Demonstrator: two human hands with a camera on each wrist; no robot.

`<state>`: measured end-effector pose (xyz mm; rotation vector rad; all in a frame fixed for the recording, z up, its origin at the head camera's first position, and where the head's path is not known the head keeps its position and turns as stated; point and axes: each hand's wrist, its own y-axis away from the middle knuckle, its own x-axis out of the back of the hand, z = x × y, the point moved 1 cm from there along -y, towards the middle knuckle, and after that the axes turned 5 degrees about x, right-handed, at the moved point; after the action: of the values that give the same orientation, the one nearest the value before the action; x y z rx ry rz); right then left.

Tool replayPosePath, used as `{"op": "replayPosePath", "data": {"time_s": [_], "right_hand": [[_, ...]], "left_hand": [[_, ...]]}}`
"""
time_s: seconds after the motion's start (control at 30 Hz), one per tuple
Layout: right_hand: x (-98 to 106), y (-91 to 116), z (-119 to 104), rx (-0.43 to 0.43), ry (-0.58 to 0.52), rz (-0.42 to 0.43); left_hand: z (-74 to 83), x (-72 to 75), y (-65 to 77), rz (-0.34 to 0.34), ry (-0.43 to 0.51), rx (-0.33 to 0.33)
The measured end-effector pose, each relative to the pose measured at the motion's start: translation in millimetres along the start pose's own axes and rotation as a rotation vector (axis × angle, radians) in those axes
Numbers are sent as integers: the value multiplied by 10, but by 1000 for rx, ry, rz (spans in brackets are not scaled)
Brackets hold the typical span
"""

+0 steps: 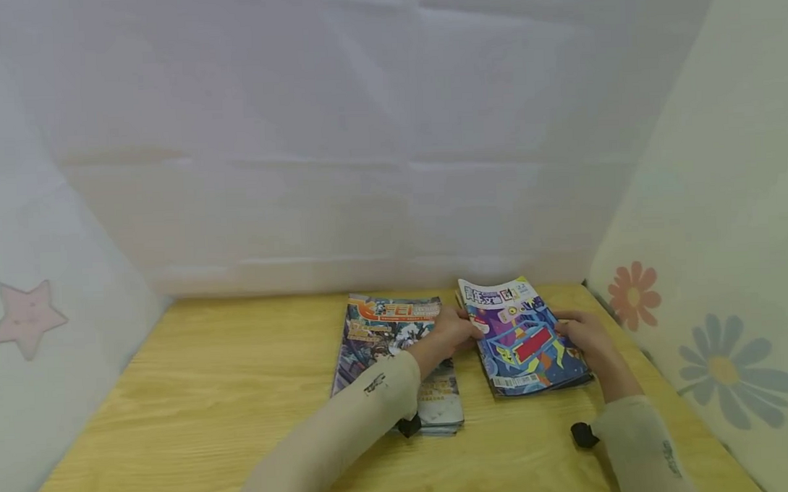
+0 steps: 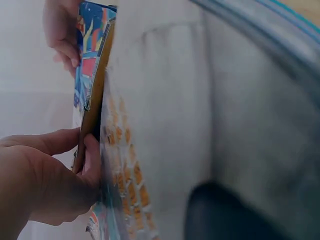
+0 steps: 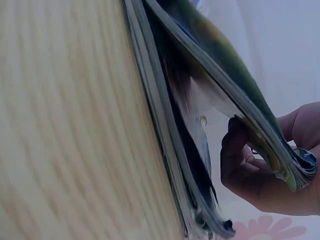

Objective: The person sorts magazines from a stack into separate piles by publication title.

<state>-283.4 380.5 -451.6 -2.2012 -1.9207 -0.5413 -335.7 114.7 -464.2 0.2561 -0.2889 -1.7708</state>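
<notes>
The left hand (image 1: 454, 332) and right hand (image 1: 586, 337) pinch opposite edges of one blue magazine (image 1: 521, 339), its right side lifted off lower magazines (image 3: 161, 120) near the desk's (image 1: 210, 397) back right corner. The left sleeve (image 1: 348, 421) partly hides another magazine pile (image 1: 377, 330); its layers blur beyond counting.

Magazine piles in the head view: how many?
2. The left pile is partly hidden by the left sleeve; the right pile is beside it, its upper part held by the left hand and right hand. Copies per pile can't be told.
</notes>
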Motion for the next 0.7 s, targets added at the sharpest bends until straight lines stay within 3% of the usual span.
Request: {"op": "replayPosePath", "data": {"time_s": [0.27,0.43,0.53,0.7], "right_hand": [[58,-18,-15,-5,8,48],[78,13,-24,2,78,50],[82,43,-43,-26,133,44],[39,89,-121,-26,296,8]], "left_hand": [[9,-31,13,36,-126,-48],[24,-64,28,66,-179,-78],[45,-75,25,44,-172,-56],[65,27,72,-64,-172,-16]]}}
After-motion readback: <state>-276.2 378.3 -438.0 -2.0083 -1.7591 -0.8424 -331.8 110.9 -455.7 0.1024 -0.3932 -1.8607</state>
